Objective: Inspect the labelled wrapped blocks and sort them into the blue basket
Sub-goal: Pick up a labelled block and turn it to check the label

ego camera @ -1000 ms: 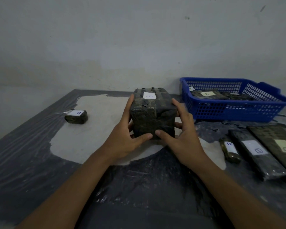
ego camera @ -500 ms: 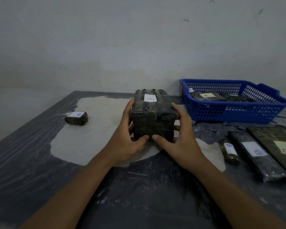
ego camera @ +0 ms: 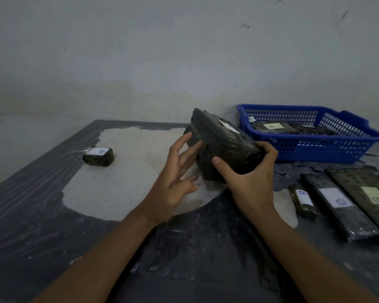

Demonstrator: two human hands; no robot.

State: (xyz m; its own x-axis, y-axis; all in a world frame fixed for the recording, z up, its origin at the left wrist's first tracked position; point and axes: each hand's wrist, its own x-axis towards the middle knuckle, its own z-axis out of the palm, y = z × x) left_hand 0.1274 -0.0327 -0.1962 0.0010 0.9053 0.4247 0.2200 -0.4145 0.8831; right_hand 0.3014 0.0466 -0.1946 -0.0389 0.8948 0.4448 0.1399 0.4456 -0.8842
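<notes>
dark plastic wraps the large block [ego camera: 222,149], tilted above the counter [ego camera: 41,215] just left of the blue basket [ego camera: 328,147]. right hand [ego camera: 253,178] is clamped around its near right end; left hand [ego camera: 175,182] has fingers spread, tips touching the block's left face.

Large wrapped block [ego camera: 222,147] tilted between two hands above the worktop [ego camera: 41,215].

The right hand [ego camera: 253,182] clasps the block's near right end, thumb across its front; the left hand [ego camera: 175,182] has spread fingers touching its left face. A white label faces up and right. The blue basket [ego camera: 315,147] behind holds labelled blocks. A small block [ego camera: 98,156] lies far left; three more lie at right.
</notes>
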